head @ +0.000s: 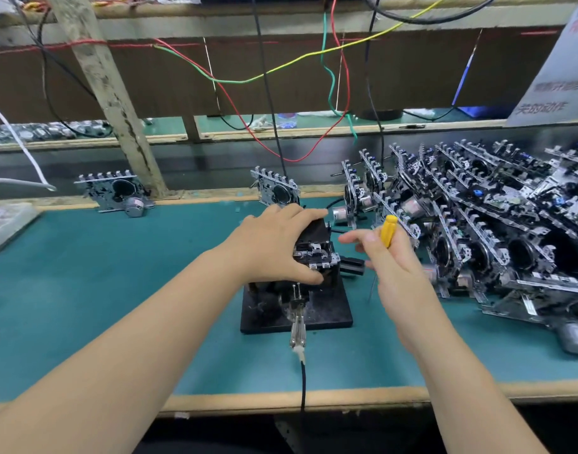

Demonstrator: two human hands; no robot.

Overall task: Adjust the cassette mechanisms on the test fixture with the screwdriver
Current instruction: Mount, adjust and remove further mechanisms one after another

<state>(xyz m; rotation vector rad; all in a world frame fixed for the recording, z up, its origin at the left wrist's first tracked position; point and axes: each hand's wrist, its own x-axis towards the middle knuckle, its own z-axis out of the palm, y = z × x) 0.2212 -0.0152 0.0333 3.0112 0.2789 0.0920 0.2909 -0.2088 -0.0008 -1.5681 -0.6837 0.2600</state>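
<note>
A black test fixture (327,311) stands on the green mat at the centre, with a cassette mechanism (315,252) seated on top of it. My left hand (274,244) grips that mechanism from above, fingers over its far edge and thumb at its near side. Just right of the fixture, my right hand (396,267) holds a screwdriver (388,231) with a yellow handle. The handle sticks up above the fingers and the thin shaft points down toward the mat. A metal toggle clamp lever (297,326) juts from the fixture's front.
A large heap of cassette mechanisms (497,224) fills the right side of the bench. Two single mechanisms stand at the back, one at the left (115,193), one behind the fixture (276,188). Coloured wires hang above. A black cable (303,385) runs off the front edge.
</note>
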